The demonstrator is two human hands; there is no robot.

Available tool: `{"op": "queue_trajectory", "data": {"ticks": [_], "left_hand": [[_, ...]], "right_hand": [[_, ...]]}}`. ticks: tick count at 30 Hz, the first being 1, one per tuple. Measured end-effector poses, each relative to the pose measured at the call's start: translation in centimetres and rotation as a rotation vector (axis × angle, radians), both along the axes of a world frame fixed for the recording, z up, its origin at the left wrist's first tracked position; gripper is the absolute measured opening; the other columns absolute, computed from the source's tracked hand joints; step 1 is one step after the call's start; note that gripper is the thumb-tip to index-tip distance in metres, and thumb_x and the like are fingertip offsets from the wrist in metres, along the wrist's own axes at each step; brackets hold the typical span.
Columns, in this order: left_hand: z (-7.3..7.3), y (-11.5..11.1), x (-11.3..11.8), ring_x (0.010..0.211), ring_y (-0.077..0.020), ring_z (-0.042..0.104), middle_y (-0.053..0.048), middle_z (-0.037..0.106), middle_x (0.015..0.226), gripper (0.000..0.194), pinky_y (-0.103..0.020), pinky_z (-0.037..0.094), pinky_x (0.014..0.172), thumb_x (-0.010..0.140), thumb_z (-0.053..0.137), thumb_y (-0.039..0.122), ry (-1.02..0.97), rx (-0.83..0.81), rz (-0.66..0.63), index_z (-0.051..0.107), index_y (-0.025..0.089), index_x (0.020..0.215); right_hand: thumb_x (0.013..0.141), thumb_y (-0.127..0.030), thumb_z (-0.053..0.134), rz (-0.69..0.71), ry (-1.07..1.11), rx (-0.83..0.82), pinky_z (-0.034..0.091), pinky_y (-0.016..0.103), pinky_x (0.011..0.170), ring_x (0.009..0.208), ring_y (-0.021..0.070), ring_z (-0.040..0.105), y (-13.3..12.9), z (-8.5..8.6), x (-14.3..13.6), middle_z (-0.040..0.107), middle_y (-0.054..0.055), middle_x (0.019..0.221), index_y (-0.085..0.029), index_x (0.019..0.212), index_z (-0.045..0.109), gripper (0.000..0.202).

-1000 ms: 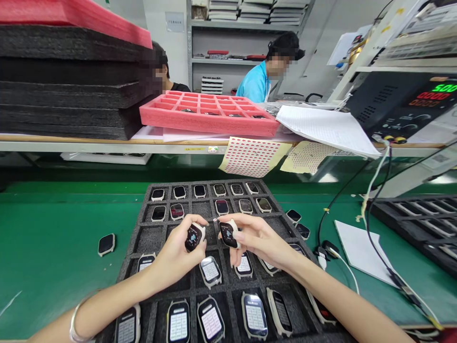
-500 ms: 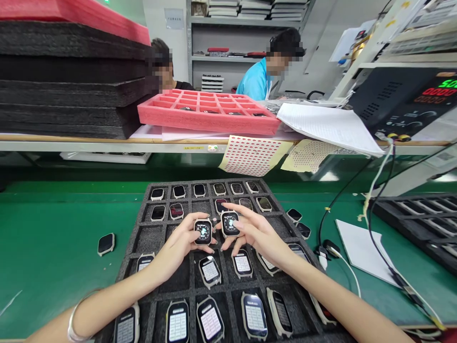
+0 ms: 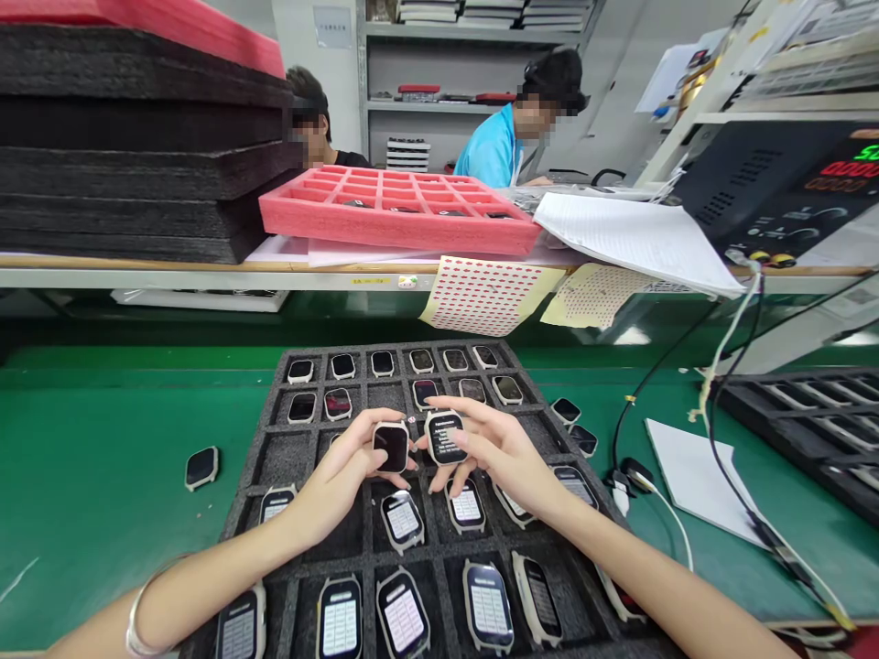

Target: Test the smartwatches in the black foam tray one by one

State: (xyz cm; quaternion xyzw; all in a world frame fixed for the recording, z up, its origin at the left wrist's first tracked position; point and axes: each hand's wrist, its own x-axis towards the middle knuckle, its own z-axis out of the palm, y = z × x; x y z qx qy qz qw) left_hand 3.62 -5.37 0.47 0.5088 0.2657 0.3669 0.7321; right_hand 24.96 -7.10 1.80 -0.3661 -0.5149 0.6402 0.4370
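My left hand is closed around a smartwatch without a strap, thumb on its edge; its screen is dark. In my right hand is a second strapless smartwatch, whose screen shows lines of white text, with the thumb at the glass. Both are held side by side above a black foam tray divided into compartments. Below my hands, several watches in the tray have lit white grid screens, such as one watch. Farther back, the watches in the tray have dark screens. My forearms hide some compartments.
Loose watches lie on the green table, one at the left and two at the right. Cables and white paper are at the right, beside another tray. A red foam tray sits on the shelf; two people are beyond.
The left watch's screen has gone from a lit dial to dark. The right watch's screen has changed from a dial to lines of text. Both hands stay nearly in place.
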Motion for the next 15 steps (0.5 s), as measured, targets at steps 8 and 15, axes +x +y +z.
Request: {"op": "queue_trajectory", "data": {"ticks": [8, 15], "left_hand": [[-0.6, 0.3, 0.0, 0.094, -0.0228, 0.061, -0.006, 0.060, 0.098, 0.032, -0.036, 0.053, 0.077, 0.085, 0.045, 0.016, 0.009, 0.044, 0.024, 0.050, 0.021, 0.117], [-0.7, 0.3, 0.1, 0.091, -0.0214, 0.061, -0.007, 0.062, 0.100, 0.032, -0.035, 0.053, 0.074, 0.085, 0.047, 0.016, 0.046, 0.086, 0.050, 0.048, 0.021, 0.117]], "right_hand": [[0.082, -0.024, 0.069, 0.029, -0.081, 0.048, 0.059, 0.026, 0.056, 0.074, 0.0206, 0.071, -0.4, 0.3, -0.4, 0.063, 0.010, 0.103, -0.020, 0.133, 0.037, 0.060], [0.078, -0.029, 0.071, 0.045, -0.573, 0.244, 0.056, 0.033, 0.070, 0.083, 0.0212, 0.067, 0.1, 2.5, 3.6, 0.066, 0.006, 0.097, -0.019, 0.120, 0.050, 0.048]]}}
